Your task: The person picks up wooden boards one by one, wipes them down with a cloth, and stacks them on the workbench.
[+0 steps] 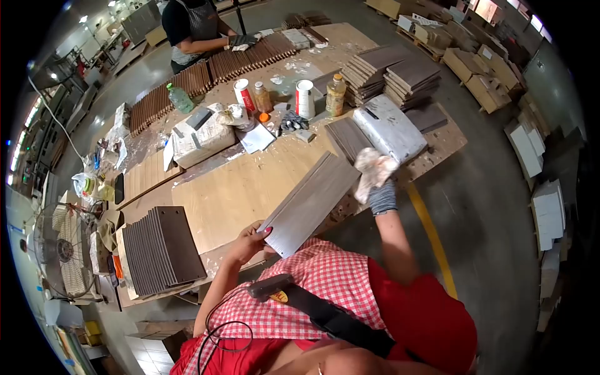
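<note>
My bare left hand (249, 244) grips the near end of a grey-brown wooden board (309, 206), which is tilted up over the table's front edge. My right hand (382, 197), in a grey knit glove, is closed on a stained white rag (375, 169) at the board's far right end. Whether the rag touches the board, I cannot tell. Beyond the rag lies a white wrapped block (390, 128), with more grey-brown boards (348, 139) beside it. To the left of my left hand stands a row of dark boards (164, 250) packed side by side.
The worktable (231, 200) carries white cans (305, 100), an amber bottle (335, 95), a green bottle (180, 99) and another wrapped block (199, 137). Stacked boards (409, 78) stand at the far right. Across the table a person (194, 34) works by a long row of brown slats (212, 72). A fan (64, 250) is at left.
</note>
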Demonstrator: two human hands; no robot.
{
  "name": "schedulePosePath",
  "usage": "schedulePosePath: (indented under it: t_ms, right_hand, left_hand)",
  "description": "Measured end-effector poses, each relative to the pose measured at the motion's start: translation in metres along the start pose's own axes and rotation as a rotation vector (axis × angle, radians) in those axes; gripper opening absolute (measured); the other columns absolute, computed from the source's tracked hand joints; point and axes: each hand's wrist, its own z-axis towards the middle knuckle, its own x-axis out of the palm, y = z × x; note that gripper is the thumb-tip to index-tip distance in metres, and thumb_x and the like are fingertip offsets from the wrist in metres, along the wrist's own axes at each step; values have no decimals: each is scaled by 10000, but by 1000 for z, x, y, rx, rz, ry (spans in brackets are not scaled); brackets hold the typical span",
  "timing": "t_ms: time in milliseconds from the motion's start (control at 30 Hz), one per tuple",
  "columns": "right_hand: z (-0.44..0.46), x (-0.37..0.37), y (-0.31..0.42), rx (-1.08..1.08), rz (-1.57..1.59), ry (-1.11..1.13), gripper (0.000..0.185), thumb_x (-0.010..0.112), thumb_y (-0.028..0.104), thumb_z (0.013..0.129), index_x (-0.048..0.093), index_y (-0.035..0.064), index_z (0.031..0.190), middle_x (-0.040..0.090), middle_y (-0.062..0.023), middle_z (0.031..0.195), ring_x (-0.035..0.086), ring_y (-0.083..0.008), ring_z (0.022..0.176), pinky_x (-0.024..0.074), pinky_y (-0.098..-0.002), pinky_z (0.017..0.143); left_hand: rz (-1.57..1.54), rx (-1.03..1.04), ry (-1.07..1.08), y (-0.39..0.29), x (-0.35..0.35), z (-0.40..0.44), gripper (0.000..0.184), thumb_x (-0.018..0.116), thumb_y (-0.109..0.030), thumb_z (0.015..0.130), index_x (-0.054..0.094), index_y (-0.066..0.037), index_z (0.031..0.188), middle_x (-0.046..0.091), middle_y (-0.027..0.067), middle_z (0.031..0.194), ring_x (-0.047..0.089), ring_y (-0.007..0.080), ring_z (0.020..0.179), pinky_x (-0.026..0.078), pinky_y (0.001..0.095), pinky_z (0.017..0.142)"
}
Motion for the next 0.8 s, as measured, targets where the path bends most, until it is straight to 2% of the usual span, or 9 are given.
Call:
schedulePosePath:
  t_ms: [133,167,200,233,433,500,533,667,800]
  right_hand:
    - [10,-23,-78,219,442,-102,271,370,238,921,520,103,1102,563,-53,1088,542,-169,967,442,-311,809]
    - [10,-27,-97,323,800,-107,264,370,249,920,524,109,1084,565,-45,1070,543,-164,952,443,-306,795]
    - [14,-34,-116,567,1697,-141,259,370,260,919,527,115,1065,567,-37,1052,544,-158,937,444,-302,782]
    - [10,-43,-126,547,2257,-180,255,370,272,918,531,121,1047,570,-29,1034,544,-153,922,444,-297,768]
    - [-12,-59,-153,429,2614,-111,255,371,327,913,550,152,957,581,12,945,548,-127,846,448,-273,701]
    - [-14,-59,-155,916,2386,-468,210,372,304,909,526,162,892,570,22,860,537,-128,742,451,-286,613]
    - [-16,-58,-156,930,2381,-482,210,372,304,909,526,162,892,570,22,860,537,-128,742,451,-286,613]
    - [-18,-50,-152,192,-333,-170,226,378,235,885,508,71,969,574,-26,914,547,-152,832,450,-266,735]
    - [13,-101,-105,346,-310,225,351,390,240,874,476,34,1145,541,-83,1129,504,-195,1059,394,-304,916]
  left_hand:
    - [-107,28,20,2,10,23,315,476,-112,911,402,-22,1203,518,107,1110,610,257,902,547,375,767]
    - [-110,16,29,4,13,34,315,476,-112,911,402,-22,1203,518,107,1110,610,257,902,547,375,767]
    - [-146,52,61,9,13,48,303,471,-100,909,394,-24,1192,499,108,1136,604,265,922,545,376,777]
    - [-180,87,95,10,17,61,291,465,-88,907,386,-26,1180,480,109,1162,598,273,941,543,377,787]
    - [-271,-9,64,9,77,136,300,457,-25,895,358,-25,1177,458,125,1150,532,262,1053,485,380,931]
    - [-265,-36,109,18,94,159,332,462,-11,889,344,-30,1198,447,117,1157,505,246,1084,471,374,957]
    - [-298,-15,89,24,102,168,319,450,2,893,335,-31,1188,459,128,1146,521,259,1073,482,369,936]
    - [-353,51,89,50,130,197,304,429,0,908,300,-58,1177,466,135,1136,570,270,1003,507,365,887]
    - [77,82,89,64,148,209,462,458,-43,913,194,-82,1290,569,110,828,590,183,734,517,298,628]
